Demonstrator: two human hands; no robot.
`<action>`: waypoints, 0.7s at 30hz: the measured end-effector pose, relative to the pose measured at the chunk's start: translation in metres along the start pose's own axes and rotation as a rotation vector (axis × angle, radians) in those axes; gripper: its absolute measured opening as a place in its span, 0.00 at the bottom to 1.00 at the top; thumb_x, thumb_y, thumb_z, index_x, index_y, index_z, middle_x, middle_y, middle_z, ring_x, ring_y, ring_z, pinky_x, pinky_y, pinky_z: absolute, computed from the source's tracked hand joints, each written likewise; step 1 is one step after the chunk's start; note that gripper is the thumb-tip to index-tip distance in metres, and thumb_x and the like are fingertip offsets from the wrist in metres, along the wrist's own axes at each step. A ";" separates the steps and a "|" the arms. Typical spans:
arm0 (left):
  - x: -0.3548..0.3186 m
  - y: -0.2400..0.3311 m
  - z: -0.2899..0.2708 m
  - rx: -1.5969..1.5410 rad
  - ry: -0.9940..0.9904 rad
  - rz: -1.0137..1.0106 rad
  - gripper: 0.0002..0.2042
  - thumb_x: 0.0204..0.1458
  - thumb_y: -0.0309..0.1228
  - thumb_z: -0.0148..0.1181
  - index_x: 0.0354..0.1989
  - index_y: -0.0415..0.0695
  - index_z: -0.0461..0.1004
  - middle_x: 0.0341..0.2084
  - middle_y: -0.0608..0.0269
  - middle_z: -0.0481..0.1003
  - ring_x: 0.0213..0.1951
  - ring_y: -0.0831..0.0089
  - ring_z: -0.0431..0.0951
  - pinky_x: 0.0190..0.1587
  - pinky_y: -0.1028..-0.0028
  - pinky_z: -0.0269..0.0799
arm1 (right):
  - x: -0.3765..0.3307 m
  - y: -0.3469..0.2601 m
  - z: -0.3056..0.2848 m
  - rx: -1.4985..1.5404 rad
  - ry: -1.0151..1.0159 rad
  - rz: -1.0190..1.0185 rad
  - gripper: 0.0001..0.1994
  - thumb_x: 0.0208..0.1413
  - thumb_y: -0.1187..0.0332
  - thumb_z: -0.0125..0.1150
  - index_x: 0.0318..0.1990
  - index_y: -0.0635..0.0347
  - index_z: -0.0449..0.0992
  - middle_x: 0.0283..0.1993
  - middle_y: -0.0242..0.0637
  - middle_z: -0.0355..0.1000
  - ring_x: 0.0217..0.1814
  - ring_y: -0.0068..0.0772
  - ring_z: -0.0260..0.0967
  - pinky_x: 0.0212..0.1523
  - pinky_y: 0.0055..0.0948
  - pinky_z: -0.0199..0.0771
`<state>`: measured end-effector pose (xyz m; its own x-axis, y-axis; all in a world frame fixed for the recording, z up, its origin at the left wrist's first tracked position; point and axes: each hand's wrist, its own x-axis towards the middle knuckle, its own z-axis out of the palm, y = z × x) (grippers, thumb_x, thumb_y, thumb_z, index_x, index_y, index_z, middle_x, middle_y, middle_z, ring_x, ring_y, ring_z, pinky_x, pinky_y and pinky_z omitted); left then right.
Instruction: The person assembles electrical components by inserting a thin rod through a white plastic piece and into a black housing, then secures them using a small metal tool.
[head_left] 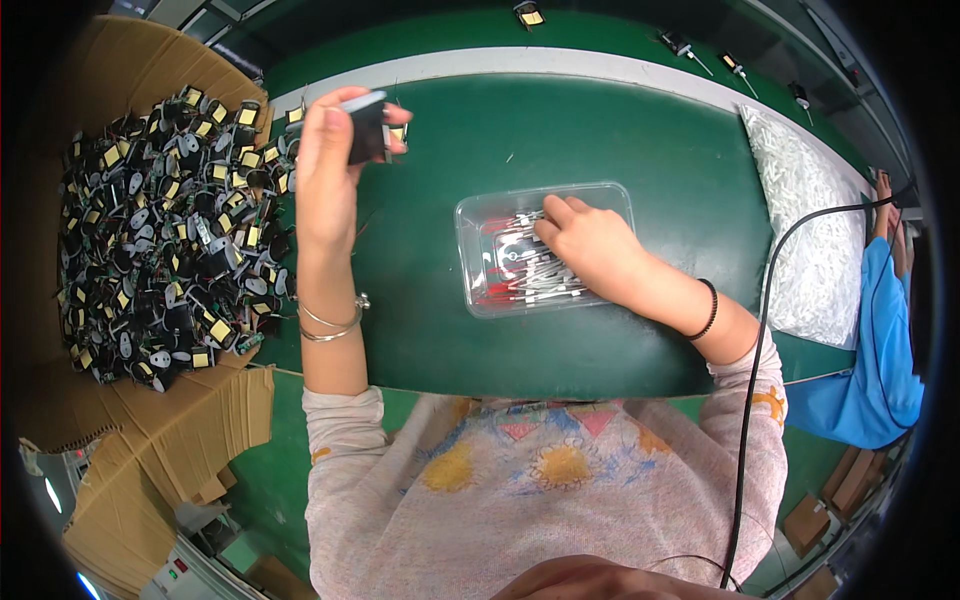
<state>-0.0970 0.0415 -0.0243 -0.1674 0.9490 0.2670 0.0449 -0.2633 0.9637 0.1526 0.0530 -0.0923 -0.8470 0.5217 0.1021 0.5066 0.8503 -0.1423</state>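
Observation:
My left hand [328, 190] is raised above the left side of the green table and closed around a small black electronic unit [367, 130]. Its fingers wrap the unit's far edge, and a bit of yellow shows behind them. A clear plastic tray [463, 265] lies in the middle of the table, with many thin white pieces with red ends [545, 285] in it. Inside the tray's right half is my right hand [595, 250], fingers bent down and pressed together at the pieces. What its fingertips hold, if anything, is hidden.
At left, a cardboard box [110, 70] is heaped with black units [150, 260] bearing yellow squares. A bag of white pieces [805, 240] lies at right, near a person's blue sleeve [885, 350]. A black cable [750, 420] hangs down. Several units [530, 14] lie beyond the pale ledge [560, 62].

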 end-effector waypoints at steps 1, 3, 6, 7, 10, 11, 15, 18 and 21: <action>-0.002 0.005 0.009 -0.025 -0.029 0.006 0.19 0.61 0.44 0.36 0.44 0.39 0.63 0.33 0.52 0.74 0.28 0.75 0.72 0.35 0.77 0.67 | 0.000 -0.001 0.002 0.007 0.021 -0.016 0.10 0.37 0.76 0.55 0.32 0.64 0.73 0.37 0.40 0.64 0.38 0.37 0.68 0.32 0.29 0.76; -0.001 0.012 0.023 -0.132 -0.145 0.011 0.19 0.62 0.43 0.33 0.44 0.38 0.63 0.31 0.51 0.73 0.27 0.75 0.72 0.35 0.76 0.68 | -0.001 -0.002 0.002 -0.025 0.008 -0.010 0.10 0.38 0.75 0.55 0.33 0.65 0.73 0.39 0.41 0.65 0.40 0.36 0.67 0.32 0.28 0.75; -0.002 0.021 0.035 -0.246 -0.321 0.017 0.21 0.61 0.46 0.31 0.43 0.38 0.61 0.27 0.53 0.71 0.27 0.74 0.69 0.35 0.77 0.67 | -0.003 -0.004 -0.003 -0.098 -0.013 -0.023 0.10 0.40 0.73 0.53 0.34 0.64 0.73 0.40 0.40 0.67 0.44 0.35 0.65 0.34 0.29 0.74; -0.003 0.022 0.039 -0.274 -0.376 0.042 0.22 0.61 0.47 0.32 0.44 0.38 0.61 0.28 0.53 0.71 0.27 0.74 0.69 0.35 0.77 0.67 | -0.004 -0.003 -0.010 -0.105 -0.008 -0.016 0.10 0.40 0.73 0.53 0.34 0.64 0.73 0.40 0.40 0.67 0.44 0.35 0.65 0.34 0.29 0.74; -0.013 0.025 0.049 -0.213 -0.358 0.240 0.20 0.54 0.41 0.54 0.44 0.39 0.56 0.31 0.50 0.71 0.32 0.72 0.71 0.39 0.75 0.67 | -0.004 0.000 -0.053 0.171 0.025 -0.029 0.12 0.41 0.74 0.56 0.37 0.62 0.72 0.34 0.35 0.70 0.42 0.37 0.66 0.42 0.34 0.66; -0.014 0.025 0.051 -0.178 -0.344 0.297 0.20 0.52 0.39 0.56 0.43 0.39 0.56 0.32 0.49 0.72 0.34 0.70 0.72 0.40 0.74 0.68 | -0.003 0.003 -0.067 0.167 0.029 -0.026 0.12 0.41 0.74 0.56 0.37 0.62 0.72 0.34 0.35 0.70 0.42 0.37 0.66 0.42 0.34 0.66; -0.019 0.031 0.062 -0.069 -0.238 0.415 0.22 0.46 0.42 0.63 0.39 0.40 0.60 0.32 0.47 0.74 0.35 0.64 0.75 0.37 0.72 0.70 | -0.004 0.017 -0.103 0.706 0.175 -0.030 0.11 0.44 0.77 0.57 0.38 0.63 0.71 0.31 0.37 0.70 0.38 0.34 0.67 0.39 0.28 0.66; -0.013 0.028 0.054 0.112 -0.312 0.583 0.23 0.42 0.38 0.67 0.40 0.39 0.63 0.31 0.49 0.74 0.36 0.63 0.75 0.38 0.71 0.71 | -0.006 0.016 -0.118 1.126 0.369 -0.054 0.06 0.51 0.78 0.53 0.37 0.65 0.70 0.34 0.35 0.69 0.39 0.24 0.66 0.40 0.22 0.66; -0.016 0.032 0.054 0.231 -0.359 0.611 0.25 0.41 0.38 0.67 0.42 0.37 0.63 0.31 0.51 0.74 0.37 0.63 0.76 0.39 0.71 0.72 | -0.004 0.010 -0.113 1.443 0.502 -0.080 0.03 0.55 0.76 0.50 0.36 0.66 0.68 0.37 0.35 0.67 0.39 0.23 0.65 0.42 0.22 0.65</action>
<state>-0.0399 0.0268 0.0018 0.2840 0.6537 0.7015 0.2396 -0.7568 0.6082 0.1792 0.0676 0.0172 -0.5727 0.7004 0.4259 -0.3716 0.2413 -0.8965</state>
